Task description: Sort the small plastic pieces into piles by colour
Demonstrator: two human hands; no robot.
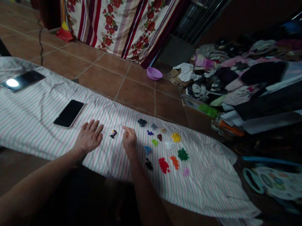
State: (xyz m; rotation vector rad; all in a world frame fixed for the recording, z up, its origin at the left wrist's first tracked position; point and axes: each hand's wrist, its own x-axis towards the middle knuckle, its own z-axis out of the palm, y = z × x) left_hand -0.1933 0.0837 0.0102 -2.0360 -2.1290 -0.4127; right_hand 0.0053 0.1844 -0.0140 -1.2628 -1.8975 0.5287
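My left hand [89, 136] lies palm down on the striped cloth [101, 154], fingers spread and holding nothing. A small dark cluster of tiny pieces [113, 134], with a little purple and yellow in it, sits on the cloth between my hands. To its right is my right hand [129, 140], its fingers mostly curled and the index finger reaching leftward. Anything between those fingertips is too small to make out. Right of this hand lie several little piles of tiny coloured pieces, among them a red pile [163, 165], a green pile [183, 154] and a black pile [149, 164].
A phone [69, 114] lies left of my left hand, and a shiny dark tablet-like slab [22, 81] lies farther left. Beyond the cloth, a purple basin [154, 74] stands on the tiled floor near a flowered curtain [115, 12]. Clothes [226, 71] are heaped at the right.
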